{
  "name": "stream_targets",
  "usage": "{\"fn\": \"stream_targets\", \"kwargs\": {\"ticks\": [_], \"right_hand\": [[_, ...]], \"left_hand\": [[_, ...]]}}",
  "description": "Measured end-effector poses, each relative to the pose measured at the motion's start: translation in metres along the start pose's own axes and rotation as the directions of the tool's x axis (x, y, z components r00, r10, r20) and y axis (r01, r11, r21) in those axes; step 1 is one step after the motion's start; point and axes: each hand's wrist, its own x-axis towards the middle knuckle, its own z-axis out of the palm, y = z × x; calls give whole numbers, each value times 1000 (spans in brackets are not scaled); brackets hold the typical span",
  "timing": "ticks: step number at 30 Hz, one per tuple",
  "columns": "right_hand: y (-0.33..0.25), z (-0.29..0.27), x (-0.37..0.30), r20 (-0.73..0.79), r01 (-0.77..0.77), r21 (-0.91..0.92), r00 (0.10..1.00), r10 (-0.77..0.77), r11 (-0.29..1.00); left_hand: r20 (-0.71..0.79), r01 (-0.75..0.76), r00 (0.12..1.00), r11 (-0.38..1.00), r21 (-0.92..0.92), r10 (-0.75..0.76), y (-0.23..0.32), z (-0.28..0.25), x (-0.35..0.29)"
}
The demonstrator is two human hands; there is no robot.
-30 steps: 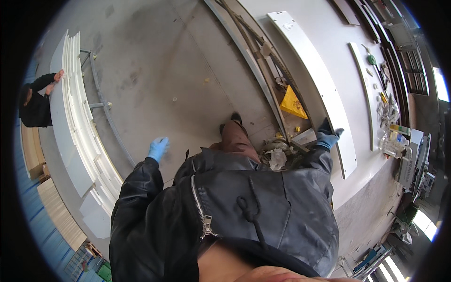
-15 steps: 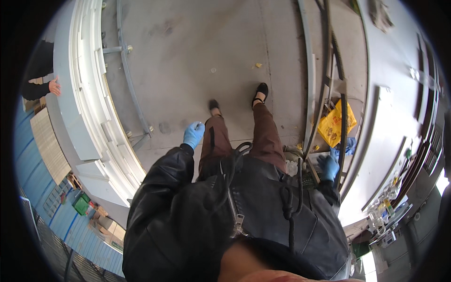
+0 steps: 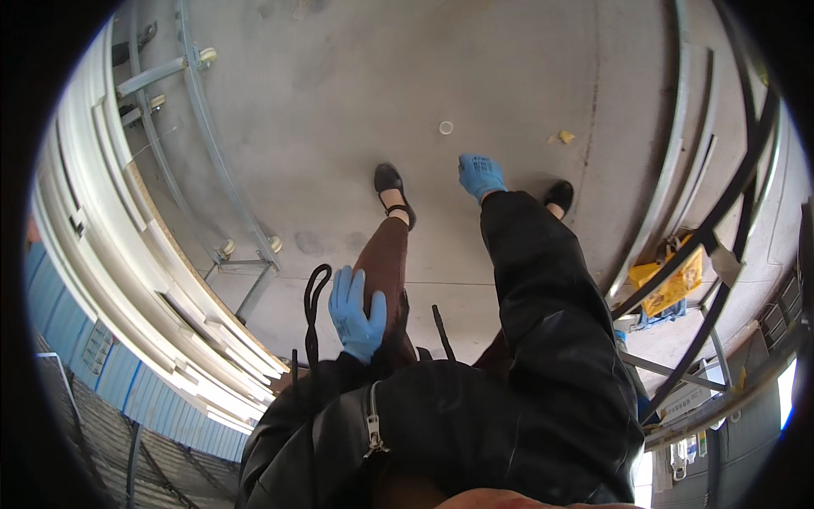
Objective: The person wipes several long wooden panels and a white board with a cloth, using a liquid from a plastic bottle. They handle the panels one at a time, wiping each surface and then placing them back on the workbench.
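A black, softly shining jacket (image 3: 551, 365) is worn, split by a silver zip (image 3: 374, 428) and hung with black drawcords (image 3: 312, 343)! Left hand (image 3: 354, 314) and right hand (image 3: 482, 176) are gloved in light blue, the right dark-printed. Below, brown trousers (image 3: 381, 263) are paired with black shoes (image 3: 388, 178), one ankle-strapped!

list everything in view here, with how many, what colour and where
long flat panels: several, white, stacked at left
wheeled metal frame: one, grey, beside the panels
round casters: at least four, pale, on that frame
corrugated sheeting: one stretch, blue, lower left
smooth floor: one, grey, centre
small round disc: one, white, on floor
crumpled scrap: one, yellow, right of disc
curved-looking metal bar: one, grey, right
bag: one, yellow, far right
zipped jacket: one, black, on wearer
trousers: one pair, brown
shoes: two, black
left hand: one, blue-gloved, at left leg
right hand: one, blue-gloved, above floor
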Motion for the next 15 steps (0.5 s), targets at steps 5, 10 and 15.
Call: {"fn": "stream_targets", "kwargs": {"ticks": [5,10,15], "right_hand": [[-5,55,94,-62,-274,18,960,275,962],[2,80,138,44,-400,-22,915,400,916],[0,93,155,-10,-421,52,906,422,905]], "left_hand": [[50,50,998,996,-72,-46,-14,2,12],[51,52,997,998,-48,-49,-22,7,19],[88,7,996,997,-73,-1,-26,4,34]]}}
